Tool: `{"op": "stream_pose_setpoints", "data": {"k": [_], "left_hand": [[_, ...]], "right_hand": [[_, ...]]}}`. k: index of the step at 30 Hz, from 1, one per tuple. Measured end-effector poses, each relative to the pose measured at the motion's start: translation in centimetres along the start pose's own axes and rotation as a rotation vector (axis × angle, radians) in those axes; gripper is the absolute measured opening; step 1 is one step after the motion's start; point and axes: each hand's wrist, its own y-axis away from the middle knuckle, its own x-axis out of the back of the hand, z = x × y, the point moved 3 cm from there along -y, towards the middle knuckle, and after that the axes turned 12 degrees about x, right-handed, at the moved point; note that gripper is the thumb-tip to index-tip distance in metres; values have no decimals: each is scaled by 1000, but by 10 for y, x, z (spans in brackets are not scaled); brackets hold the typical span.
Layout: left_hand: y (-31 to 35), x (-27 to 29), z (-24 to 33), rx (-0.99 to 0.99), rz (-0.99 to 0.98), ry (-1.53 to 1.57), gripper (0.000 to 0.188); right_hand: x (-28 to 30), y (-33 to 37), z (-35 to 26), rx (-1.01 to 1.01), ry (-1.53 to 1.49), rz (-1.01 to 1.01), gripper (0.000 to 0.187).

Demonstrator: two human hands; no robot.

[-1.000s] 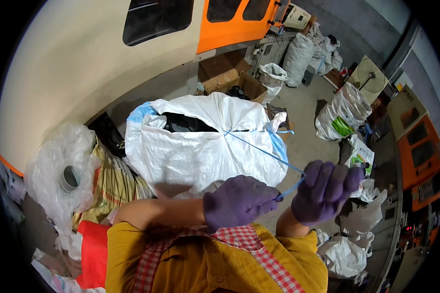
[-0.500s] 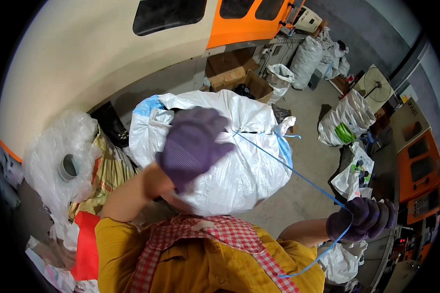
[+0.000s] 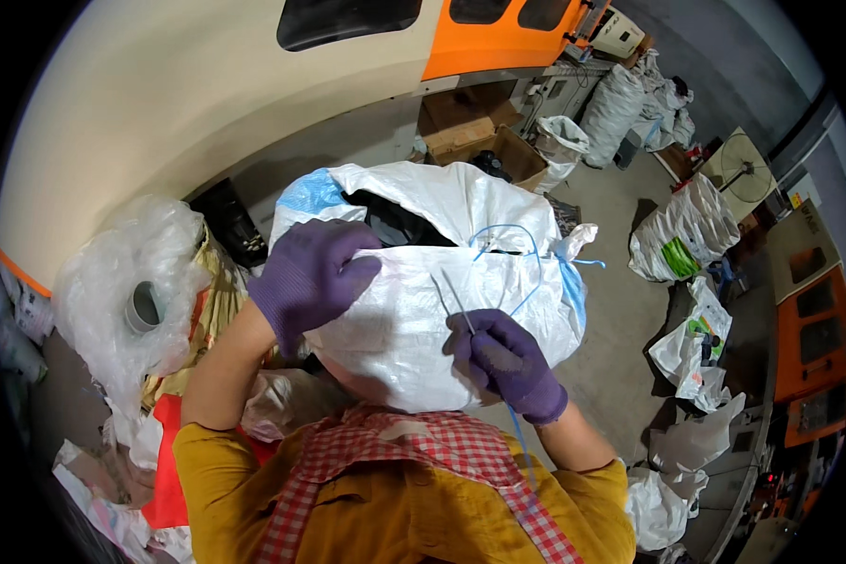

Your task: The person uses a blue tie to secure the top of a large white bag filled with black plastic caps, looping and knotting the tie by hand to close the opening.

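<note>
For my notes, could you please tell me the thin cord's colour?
The thin cord is blue, showing best in the head view.

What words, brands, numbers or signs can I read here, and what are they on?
None can be read clearly.
Beige-and-orange machine, far right: dark lettering, too small and blurred.
Standing white sack with green patch, right: any print is too small.
Large white sack, centre: no lettering shows.

Grey floor [image 3: 608, 209], plain grey wall [image 3: 757, 83]
</note>
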Motion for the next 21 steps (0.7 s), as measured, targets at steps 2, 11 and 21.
{"op": "stream_pose_setpoints", "data": {"k": [2, 11, 21], "left_hand": [[2, 1, 4, 27, 35, 26, 13], [24, -35, 29, -337, 120, -259, 6], [-35, -13, 21, -72, 126, -196, 22]], "right_hand": [[-6, -4, 2, -98, -94, -52, 29], [-14, -19, 5, -230, -159, 83, 28], [-2, -54, 18, -232, -283, 131, 14]]}}
